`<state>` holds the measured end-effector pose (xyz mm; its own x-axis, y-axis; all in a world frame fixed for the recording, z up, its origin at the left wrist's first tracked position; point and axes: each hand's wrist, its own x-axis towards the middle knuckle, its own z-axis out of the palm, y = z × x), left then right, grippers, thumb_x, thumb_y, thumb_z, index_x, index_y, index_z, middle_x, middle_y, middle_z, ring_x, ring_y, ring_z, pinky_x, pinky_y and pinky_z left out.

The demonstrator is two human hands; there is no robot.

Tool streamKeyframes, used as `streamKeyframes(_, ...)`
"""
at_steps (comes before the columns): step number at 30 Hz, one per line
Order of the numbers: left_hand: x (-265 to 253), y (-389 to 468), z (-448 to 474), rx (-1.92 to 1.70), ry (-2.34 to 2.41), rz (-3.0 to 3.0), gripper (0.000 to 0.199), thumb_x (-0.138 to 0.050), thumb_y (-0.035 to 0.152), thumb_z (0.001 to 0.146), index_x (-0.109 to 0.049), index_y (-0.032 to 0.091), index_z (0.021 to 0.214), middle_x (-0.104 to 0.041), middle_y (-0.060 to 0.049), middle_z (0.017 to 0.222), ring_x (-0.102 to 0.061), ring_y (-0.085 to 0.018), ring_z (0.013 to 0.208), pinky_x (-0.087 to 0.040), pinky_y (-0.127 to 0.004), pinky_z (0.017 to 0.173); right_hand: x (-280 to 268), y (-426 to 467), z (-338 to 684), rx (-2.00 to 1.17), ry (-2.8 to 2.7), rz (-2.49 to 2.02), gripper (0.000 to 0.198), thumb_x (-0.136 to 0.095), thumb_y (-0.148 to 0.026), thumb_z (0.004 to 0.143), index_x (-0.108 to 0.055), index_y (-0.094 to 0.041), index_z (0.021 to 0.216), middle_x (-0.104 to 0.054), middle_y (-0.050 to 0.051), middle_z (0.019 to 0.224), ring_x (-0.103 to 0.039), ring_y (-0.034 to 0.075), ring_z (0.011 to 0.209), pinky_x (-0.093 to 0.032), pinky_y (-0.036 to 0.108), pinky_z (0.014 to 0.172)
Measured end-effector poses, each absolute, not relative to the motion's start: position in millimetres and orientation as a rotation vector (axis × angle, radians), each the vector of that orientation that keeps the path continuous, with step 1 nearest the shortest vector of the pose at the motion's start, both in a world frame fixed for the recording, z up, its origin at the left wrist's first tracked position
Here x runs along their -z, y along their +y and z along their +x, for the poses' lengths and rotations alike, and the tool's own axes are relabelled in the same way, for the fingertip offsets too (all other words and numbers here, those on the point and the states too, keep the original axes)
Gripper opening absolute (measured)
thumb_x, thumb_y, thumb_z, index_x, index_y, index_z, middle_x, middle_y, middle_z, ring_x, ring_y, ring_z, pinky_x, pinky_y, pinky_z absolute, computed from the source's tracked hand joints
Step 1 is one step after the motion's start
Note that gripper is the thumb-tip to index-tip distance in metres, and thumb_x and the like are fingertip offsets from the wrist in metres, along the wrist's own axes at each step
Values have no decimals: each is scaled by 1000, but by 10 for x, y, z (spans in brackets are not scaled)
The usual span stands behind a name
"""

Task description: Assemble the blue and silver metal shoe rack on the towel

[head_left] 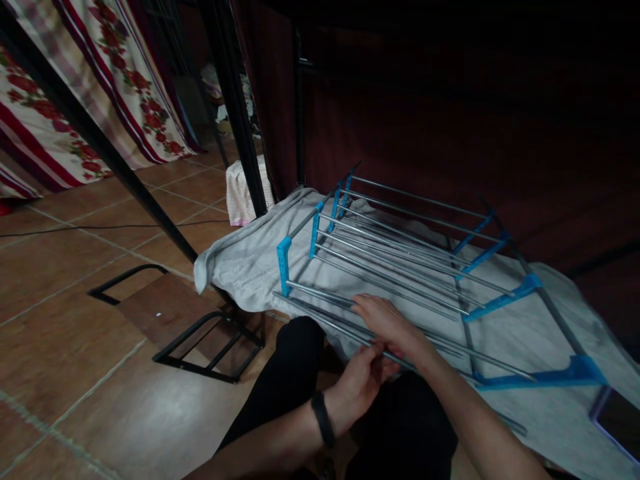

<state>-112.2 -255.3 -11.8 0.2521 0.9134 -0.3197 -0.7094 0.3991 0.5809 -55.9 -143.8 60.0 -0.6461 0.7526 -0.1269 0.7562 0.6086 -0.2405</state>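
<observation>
A shoe rack of metal rods and blue plastic brackets lies across a grey cloth before me. Near my knees, my left hand, with a black band at its wrist, pinches a loose-looking metal rod between thumb and fingers. My right hand reaches over the rack's near side, its fingers curled down around the metal rods; its fingertips are partly hidden. Several more rods run between the brackets at the left and right ends. The right end's large blue bracket rests on the cloth.
The grey cloth covers a raised surface. A low black-framed stand with a brown board stands on the tiled floor at left. Black poles rise nearby. A dark-screened device lies at far right. A floral curtain hangs behind.
</observation>
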Motion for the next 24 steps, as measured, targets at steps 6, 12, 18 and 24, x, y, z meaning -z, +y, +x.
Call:
streamKeyframes(6, 50, -3076, -1992, -1106, 957, 281, 31, -73, 47, 73, -70, 24, 94, -72, -10, 94, -68, -26, 92, -53, -36, 79, -658, -1434, -509, 466, 2841, 1324, 26, -36, -27, 99, -61, -20, 100, -69, 6, 102, -63, 19, 97, -43, 29, 80)
streamKeyframes(12, -70, -2579, -3235, -1383, 1333, 389, 40, -73, 35, 68, -62, 16, 101, -59, 1, 62, -53, -13, 53, -37, -22, 45, -641, -1477, -518, 507, 2911, 1456, 29, -36, -34, 101, -62, -22, 101, -69, 4, 99, -63, 18, 96, -42, 28, 78)
streamKeyframes(18, -19, -1719, -3927, -1479, 1658, 440, 15, -60, 23, 72, -55, 14, 83, -49, 5, 53, -43, -7, 44, -32, -19, 45, -654, -1511, -524, 376, 2916, 1561, 30, -35, -37, 101, -62, -23, 103, -69, 3, 102, -64, 19, 95, -42, 28, 74)
streamKeyframes(24, 383, -1346, -3871, -1341, 1779, 515, 15, -66, 22, 66, -53, 16, 65, -51, 3, 49, -44, -10, 44, -32, -22, 47, -627, -1530, -520, 275, 2950, 1604, 32, -32, -37, 102, -61, -24, 108, -69, 3, 106, -64, 19, 96, -44, 29, 76)
